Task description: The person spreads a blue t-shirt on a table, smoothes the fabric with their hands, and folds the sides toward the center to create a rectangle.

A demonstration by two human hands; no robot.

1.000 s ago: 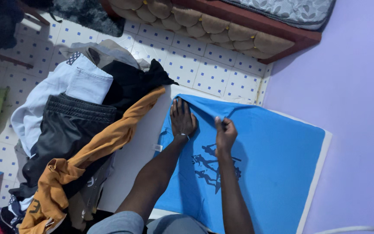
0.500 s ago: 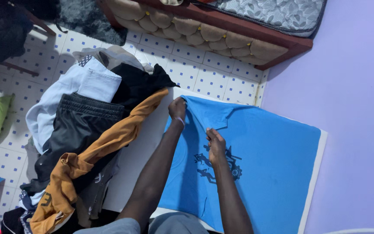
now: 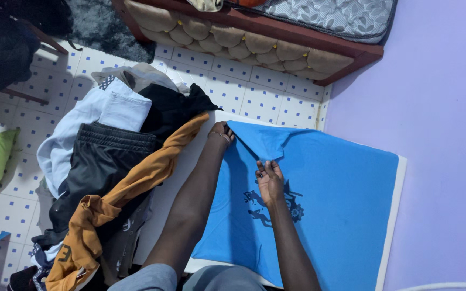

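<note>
Since the earlier frame, left hand (image 3: 221,132) has slid to the far-left corner of the blue T-shirt (image 3: 330,188), grip pinching the folded sleeve; right hand (image 3: 269,180) presses flat, fingers spread, mid-shirt. Shirt lies on white worktop (image 3: 176,178), long axis running left-right; fold flap lies between both hands.

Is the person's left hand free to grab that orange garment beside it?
Probably yes. The left hand grips the blue shirt at its corner, and the orange garment lies just beside its wrist with nothing between them. It would need to let go first.
</note>
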